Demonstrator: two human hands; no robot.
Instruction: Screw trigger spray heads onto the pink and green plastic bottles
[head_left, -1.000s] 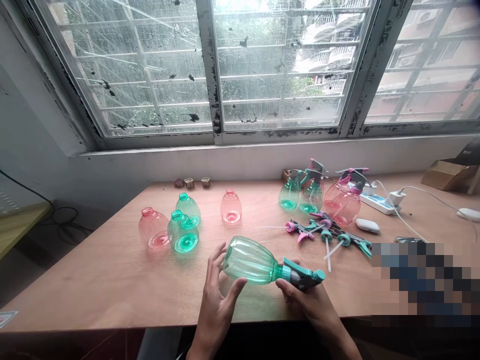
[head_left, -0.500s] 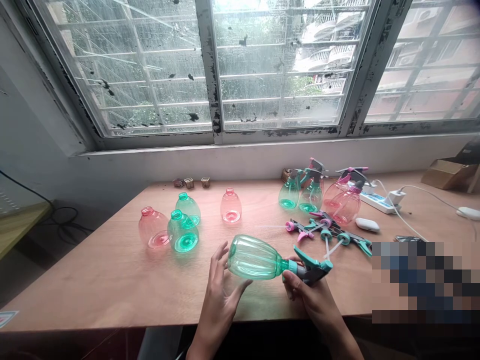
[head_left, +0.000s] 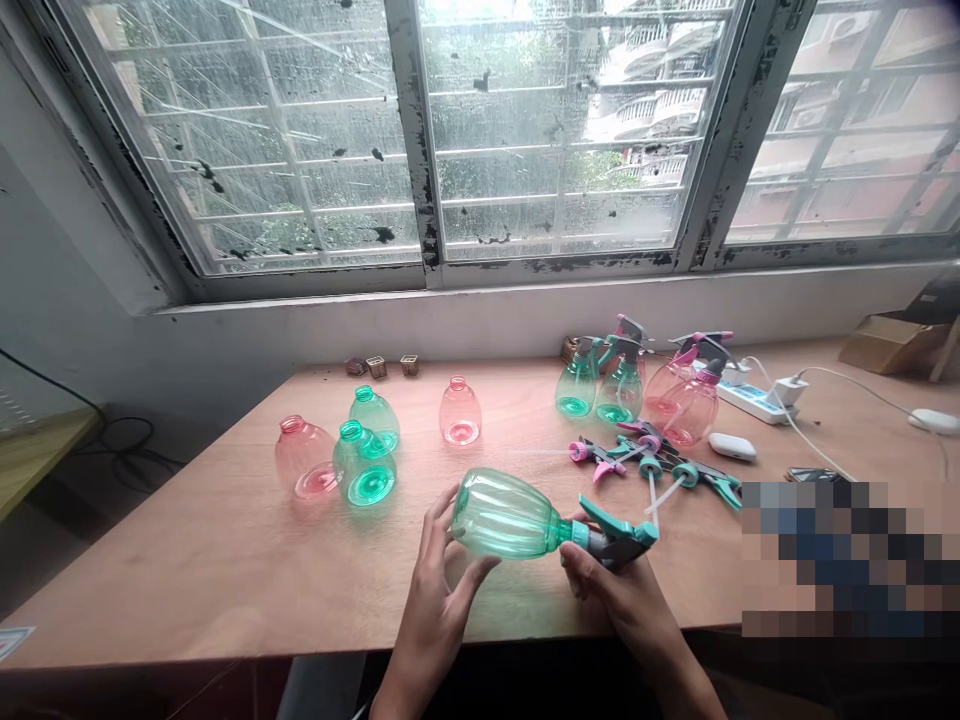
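Observation:
A green spray bottle (head_left: 506, 515) lies on its side in the air above the table's front part, its base to the left and its trigger head (head_left: 619, 535) to the right. My right hand (head_left: 611, 590) grips it around the collar, thumb in front and the other fingers mostly hidden. My left hand (head_left: 442, 580) is cupped around the base end with thumb and fingers apart; whether it touches the plastic is hard to tell. Behind the bottle, loose spray heads (head_left: 652, 460) in pink, teal and grey lie in a pile, with white tubes sticking out.
Open-necked bottles stand at left: a pink one (head_left: 304, 460), a green one (head_left: 365, 470) with another behind, and a lone pink one (head_left: 460, 412). Several bottles with heads, including a green one (head_left: 620, 390), stand back right. A power strip (head_left: 757, 400) and white cables lie beyond.
Both hands and the spray bottle have shifted very slightly to the left, with the trigger end a little lower. The grip looks the same.

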